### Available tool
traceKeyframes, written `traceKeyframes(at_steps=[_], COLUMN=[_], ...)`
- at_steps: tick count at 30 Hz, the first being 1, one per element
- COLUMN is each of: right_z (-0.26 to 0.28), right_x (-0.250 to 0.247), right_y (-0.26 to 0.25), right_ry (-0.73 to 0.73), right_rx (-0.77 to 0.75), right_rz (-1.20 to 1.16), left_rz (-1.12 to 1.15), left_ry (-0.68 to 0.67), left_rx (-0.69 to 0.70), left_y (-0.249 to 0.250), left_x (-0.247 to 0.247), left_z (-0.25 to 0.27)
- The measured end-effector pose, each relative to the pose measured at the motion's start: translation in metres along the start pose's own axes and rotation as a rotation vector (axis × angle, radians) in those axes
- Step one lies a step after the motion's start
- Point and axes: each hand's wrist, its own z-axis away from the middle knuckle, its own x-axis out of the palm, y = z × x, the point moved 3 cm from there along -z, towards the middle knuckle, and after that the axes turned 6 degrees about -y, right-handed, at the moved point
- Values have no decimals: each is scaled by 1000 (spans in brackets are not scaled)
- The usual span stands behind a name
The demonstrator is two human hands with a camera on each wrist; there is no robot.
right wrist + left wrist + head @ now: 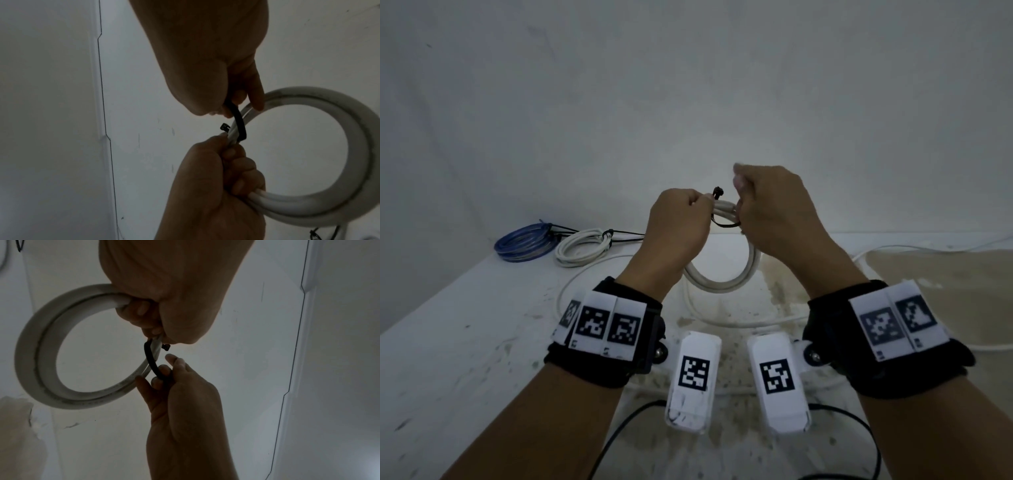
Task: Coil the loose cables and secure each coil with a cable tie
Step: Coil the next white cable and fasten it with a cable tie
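i seem to be in a bare workroom or utility space: a plain whitish wall (688,85) rises straight behind the surface (465,342), which is white, scuffed and paint-flecked, with a brownish stained patch (928,274) on its right side. which kind exactly, i cannot tell.

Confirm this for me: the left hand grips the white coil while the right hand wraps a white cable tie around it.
Wrong on the colour only. The cable tie is black, as the right wrist view shows. The rest stands: the left hand grips the white coil while the right hand wraps the tie around it.
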Motion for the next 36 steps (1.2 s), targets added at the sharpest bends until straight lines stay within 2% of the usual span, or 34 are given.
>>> traceKeyframes(at_steps=[4, 10, 19, 26, 29, 32, 36], right_z=[5, 5, 11, 13, 13, 14, 14], right_x=[-10, -2, -4, -4, -6, -7, -8], right_y=[-5, -14, -15, -19, -19, -20, -20], right_ry=[14, -137, 121, 65, 90, 136, 95], right_rx=[-6, -33, -21, 21, 21, 7, 26], right_rz=[-178, -117, -77, -32, -22, -32, -18], left_rz=[47, 55, 15, 9, 3, -39, -143], left_ry=[49, 81, 80, 69, 73, 73, 71], left_rx=[-46, -71, -52, -28, -15, 3, 31], left_y=[-4, -5, -2, 1, 1, 1, 0], left_x=[-9, -12, -12, -10, -10, -9, -7], left_z=[-3, -2, 0, 4, 3, 3, 1])
